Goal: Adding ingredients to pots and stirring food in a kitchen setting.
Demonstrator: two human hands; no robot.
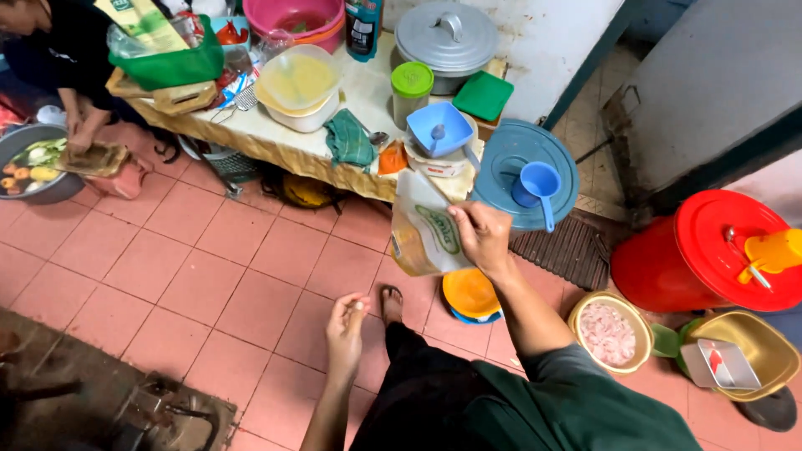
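Note:
My right hand point(482, 235) is raised in front of me and grips a soft plastic pouch point(422, 230) with a green and white label and yellowish contents; the pouch hangs tilted over the floor just before the table edge. My left hand point(347, 321) hangs lower at my side, fingers loosely curled with the fingertips pinched together, holding nothing I can see. My bare foot point(391, 301) stands on the pink tiled floor beside an orange plate point(469, 292).
A cluttered table point(368, 92) holds a blue bowl with a spoon point(439, 129), a green-lidded jar point(411, 88), a lidded pot point(447, 38) and basins. A blue barrel lid with a scoop point(526, 175), a red bucket point(710, 250), a bowl of pale meat point(610, 332). Another person point(58, 50) works at the far left.

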